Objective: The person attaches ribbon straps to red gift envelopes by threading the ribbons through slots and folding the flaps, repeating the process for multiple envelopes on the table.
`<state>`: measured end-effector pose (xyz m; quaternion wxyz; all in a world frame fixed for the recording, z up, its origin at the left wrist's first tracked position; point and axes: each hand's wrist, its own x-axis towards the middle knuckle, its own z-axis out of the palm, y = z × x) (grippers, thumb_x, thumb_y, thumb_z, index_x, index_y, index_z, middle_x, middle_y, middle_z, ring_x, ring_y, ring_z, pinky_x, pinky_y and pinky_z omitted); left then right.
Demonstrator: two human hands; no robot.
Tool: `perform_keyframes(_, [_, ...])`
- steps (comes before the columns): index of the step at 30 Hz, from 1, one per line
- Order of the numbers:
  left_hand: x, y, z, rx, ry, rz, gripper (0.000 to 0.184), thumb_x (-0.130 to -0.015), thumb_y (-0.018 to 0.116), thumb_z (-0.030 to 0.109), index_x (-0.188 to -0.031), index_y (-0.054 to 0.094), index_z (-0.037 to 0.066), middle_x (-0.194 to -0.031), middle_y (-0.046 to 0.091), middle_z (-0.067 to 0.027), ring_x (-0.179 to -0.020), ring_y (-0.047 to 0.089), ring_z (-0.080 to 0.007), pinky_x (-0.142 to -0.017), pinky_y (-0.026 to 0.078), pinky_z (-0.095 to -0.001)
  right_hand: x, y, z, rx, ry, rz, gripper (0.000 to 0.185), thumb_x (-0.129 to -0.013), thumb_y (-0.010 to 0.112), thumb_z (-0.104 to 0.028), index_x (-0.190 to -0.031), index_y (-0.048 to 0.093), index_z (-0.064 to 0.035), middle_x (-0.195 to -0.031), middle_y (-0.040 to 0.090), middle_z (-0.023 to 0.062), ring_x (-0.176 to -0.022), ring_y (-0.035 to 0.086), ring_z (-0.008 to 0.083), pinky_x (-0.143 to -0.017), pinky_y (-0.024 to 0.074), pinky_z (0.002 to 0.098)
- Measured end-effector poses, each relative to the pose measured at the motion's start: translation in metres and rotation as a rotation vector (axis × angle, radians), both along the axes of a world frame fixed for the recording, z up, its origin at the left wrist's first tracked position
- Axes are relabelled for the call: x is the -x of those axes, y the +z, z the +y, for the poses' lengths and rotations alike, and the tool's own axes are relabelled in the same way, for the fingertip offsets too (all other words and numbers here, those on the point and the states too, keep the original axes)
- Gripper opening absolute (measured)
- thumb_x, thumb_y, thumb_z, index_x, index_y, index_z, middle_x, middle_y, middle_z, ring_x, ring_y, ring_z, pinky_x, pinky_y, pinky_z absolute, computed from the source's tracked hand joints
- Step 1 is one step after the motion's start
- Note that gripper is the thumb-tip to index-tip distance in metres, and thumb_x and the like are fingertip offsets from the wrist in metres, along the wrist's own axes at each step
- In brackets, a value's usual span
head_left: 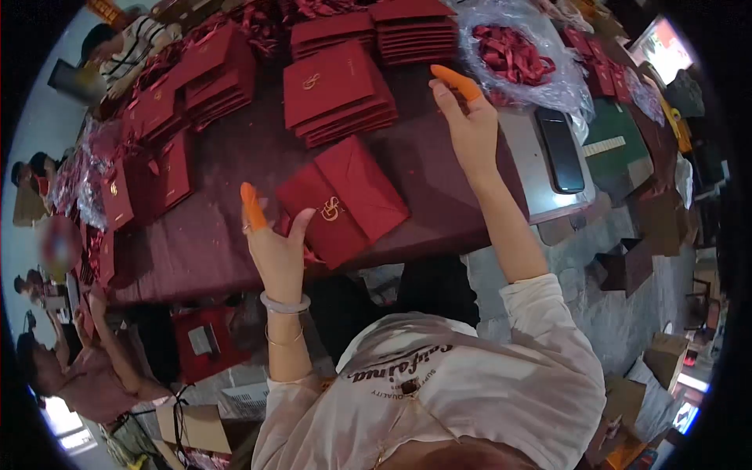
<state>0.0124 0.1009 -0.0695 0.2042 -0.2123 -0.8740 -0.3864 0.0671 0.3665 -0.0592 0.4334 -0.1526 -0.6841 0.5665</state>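
Note:
A red paper bag with a gold logo (342,202) lies flat and tilted on the dark red tablecloth (227,184) in front of me. My left hand (276,243) is at the bag's left edge, fingers apart, with an orange cover on one finger and the thumb over the bag. Whether it touches the bag is unclear. My right hand (468,117) is raised to the right of the bag, thumb and fingers apart, also with an orange finger cover, and holds nothing. Behind the bag stands a stack of red bags (333,86).
More red bag stacks (413,31) lie at the back and left. A plastic bag of red ribbons (513,55) is at the back right, near a black phone (560,149) and a green mat (615,145). Other people (86,360) are at the left.

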Motion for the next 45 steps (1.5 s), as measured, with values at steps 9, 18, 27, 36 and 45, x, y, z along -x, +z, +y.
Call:
perform_keyframes(9, [-0.073, -0.027, -0.003, -0.060, -0.127, -0.085, 0.031, -0.077, 0.070, 0.008, -0.104, 0.058, -0.002, -0.093, 0.057, -0.0128, -0.086, 0.056, -0.0295, -0.076, 0.045, -0.0367, -0.034, 0.003, 0.170, -1.242, -0.387, -0.419, 0.027, -0.069, 0.058, -0.003, -0.089, 0.068, -0.0177, -0.098, 0.057, 0.0064, -0.090, 0.055, 0.0269, -0.081, 0.0439, 0.0389])
perform_keyframes(18, [-0.062, -0.041, -0.017, 0.148, -0.039, 0.041, 0.031, -0.081, 0.066, 0.016, -0.105, 0.059, -0.002, -0.098, 0.055, -0.0163, -0.090, 0.053, -0.0329, -0.084, 0.042, -0.0405, -0.033, 0.011, 0.197, -1.380, -0.378, -0.646, 0.021, -0.077, 0.061, -0.013, -0.096, 0.068, -0.0205, -0.112, 0.054, -0.0017, -0.103, 0.051, 0.0220, -0.087, 0.0415, 0.0370])
perform_keyframes(27, [-0.056, -0.036, -0.008, 0.204, 0.055, -0.140, 0.049, -0.075, 0.072, 0.028, -0.109, 0.054, -0.004, -0.102, 0.056, -0.0164, -0.095, 0.051, -0.0330, -0.087, 0.040, -0.0409, -0.002, 0.010, 0.218, -0.619, -0.394, -0.795, 0.035, -0.078, 0.062, -0.039, -0.094, 0.068, -0.0082, -0.087, 0.065, 0.0181, -0.086, 0.062, 0.0351, -0.076, 0.0483, 0.0441])
perform_keyframes(36, [-0.057, -0.034, -0.003, 0.035, 0.052, -0.261, 0.046, -0.072, 0.075, 0.018, -0.107, 0.054, -0.003, -0.089, 0.054, -0.0103, -0.081, 0.050, -0.0262, -0.076, 0.041, -0.0375, 0.004, 0.004, 0.202, -0.457, -0.696, -0.084, 0.032, -0.087, 0.055, -0.030, -0.097, 0.066, -0.0014, -0.090, 0.066, 0.0155, -0.081, 0.063, 0.0272, -0.076, 0.0471, 0.0356])
perform_keyframes(45, [-0.053, -0.034, 0.004, -0.162, 0.066, -0.380, 0.045, -0.069, 0.075, 0.007, -0.107, 0.053, -0.001, -0.083, 0.050, -0.0078, -0.076, 0.049, -0.0217, -0.066, 0.044, -0.0324, -0.029, 0.028, -0.021, -0.419, 0.226, -0.232, 0.017, -0.088, 0.058, -0.013, -0.101, 0.064, -0.0038, -0.084, 0.061, 0.0019, -0.080, 0.056, 0.0093, -0.073, 0.0431, 0.0219])
